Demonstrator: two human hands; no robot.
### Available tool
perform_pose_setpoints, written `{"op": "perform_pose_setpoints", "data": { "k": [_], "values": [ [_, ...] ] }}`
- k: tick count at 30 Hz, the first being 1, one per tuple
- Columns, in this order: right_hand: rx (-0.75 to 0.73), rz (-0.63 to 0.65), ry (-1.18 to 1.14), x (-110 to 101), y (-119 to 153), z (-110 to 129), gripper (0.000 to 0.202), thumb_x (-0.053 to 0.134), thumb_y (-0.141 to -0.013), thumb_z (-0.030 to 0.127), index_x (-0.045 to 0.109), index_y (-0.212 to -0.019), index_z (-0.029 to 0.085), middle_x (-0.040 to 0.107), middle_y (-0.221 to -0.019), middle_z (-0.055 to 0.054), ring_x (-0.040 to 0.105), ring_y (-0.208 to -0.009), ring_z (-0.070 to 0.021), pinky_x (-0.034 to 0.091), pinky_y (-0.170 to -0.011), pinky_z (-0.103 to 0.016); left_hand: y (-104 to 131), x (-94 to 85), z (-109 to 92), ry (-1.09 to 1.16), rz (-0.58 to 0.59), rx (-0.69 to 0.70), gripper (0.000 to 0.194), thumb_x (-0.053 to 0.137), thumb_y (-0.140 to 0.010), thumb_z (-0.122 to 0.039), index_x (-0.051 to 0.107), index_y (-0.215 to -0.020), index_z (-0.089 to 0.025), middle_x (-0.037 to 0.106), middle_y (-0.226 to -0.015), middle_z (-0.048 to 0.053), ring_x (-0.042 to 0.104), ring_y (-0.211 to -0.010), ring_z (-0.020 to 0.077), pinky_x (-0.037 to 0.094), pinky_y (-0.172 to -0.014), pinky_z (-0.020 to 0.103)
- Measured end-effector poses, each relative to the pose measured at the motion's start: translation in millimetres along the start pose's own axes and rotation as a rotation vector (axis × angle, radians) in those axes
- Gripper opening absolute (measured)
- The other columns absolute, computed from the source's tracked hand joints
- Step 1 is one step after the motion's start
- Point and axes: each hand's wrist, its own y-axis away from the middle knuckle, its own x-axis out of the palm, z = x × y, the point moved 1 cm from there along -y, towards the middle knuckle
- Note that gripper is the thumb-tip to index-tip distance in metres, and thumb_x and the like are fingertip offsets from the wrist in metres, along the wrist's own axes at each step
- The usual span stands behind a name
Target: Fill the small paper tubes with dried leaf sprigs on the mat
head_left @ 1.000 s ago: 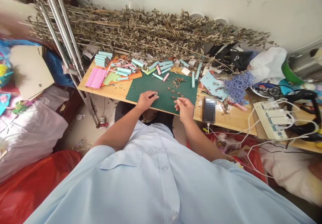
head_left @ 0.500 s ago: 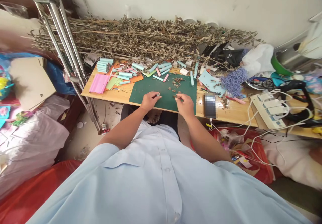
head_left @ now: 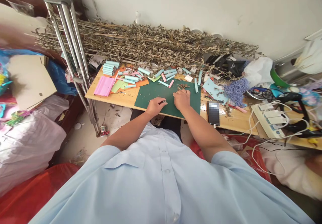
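Note:
My left hand is closed in a pinch over the front part of the green cutting mat. A small paper tube with a dark middle shows its round end between the thumb and fingers. My right hand is lowered onto the mat with its fingers curled under, their tips hidden from view. Just beyond it lies a small heap of dried brown leaf bits. Blue tubes and a short pink tube lie along the mat's far edge.
Bundled dried plants fill the back of the table. Stacked blue rolls and pink paper lie left. A phone, purple yarn and a power strip with cables lie right. Metal crutches lean at left.
My right hand has moved forward and down onto the mat, where small brown clumps lay. My left hand keeps its pinch on the tube. The whole view has shifted slightly.

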Motion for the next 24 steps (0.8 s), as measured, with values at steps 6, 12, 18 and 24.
{"op": "perform_pose_setpoints", "data": {
  "k": [6, 12, 18, 24],
  "values": [
    [-0.062, -0.013, 0.058, 3.6, -5.7, -2.2, 0.03, 0.052, -0.088, 0.01, 0.08, -0.093, 0.02, 0.072, -0.094, -0.015, 0.054, -0.107, -0.0331, 0.034, -0.101, -0.051, 0.3, 0.2, 0.1, -0.011, 0.02, 0.005, 0.011, 0.074, -0.092, -0.027, 0.078, -0.1, -0.021, 0.077, -0.096, 0.005, 0.071, -0.09, 0.018, 0.057, -0.087, 0.031],
    [0.128, -0.111, -0.186, -21.6, 15.8, -5.0, 0.029, 0.049, -0.099, 0.024, 0.078, -0.103, 0.022, 0.077, -0.109, -0.011, 0.062, -0.106, -0.0295, 0.041, -0.1, -0.048, 1.7, 1.4, 0.4, -0.014, 0.02, -0.003, 0.012, 0.075, -0.093, -0.028, 0.078, -0.101, -0.02, 0.077, -0.096, 0.006, 0.071, -0.091, 0.0186, 0.057, -0.088, 0.032],
    [0.188, -0.152, -0.442, -28.5, 84.6, -6.0, 0.027, 0.05, -0.101, 0.032, 0.076, -0.106, 0.024, 0.077, -0.112, -0.009, 0.069, -0.106, -0.0269, 0.053, -0.097, -0.043, 1.8, 1.3, -0.4, -0.039, 0.035, 0.017, 0.013, 0.075, -0.093, -0.027, 0.078, -0.103, -0.02, 0.077, -0.096, 0.006, 0.071, -0.092, 0.019, 0.056, -0.09, 0.032],
    [0.207, -0.01, -0.238, -24.7, 107.6, -14.2, 0.024, 0.052, -0.1, 0.028, 0.074, -0.104, 0.021, 0.076, -0.104, -0.012, 0.066, -0.099, -0.0301, 0.051, -0.093, -0.044, 0.4, 2.1, -1.5, -0.026, 0.028, -0.002, 0.011, 0.075, -0.092, -0.028, 0.078, -0.1, -0.021, 0.078, -0.098, 0.006, 0.071, -0.092, 0.0196, 0.056, -0.091, 0.033]
  ]
}}
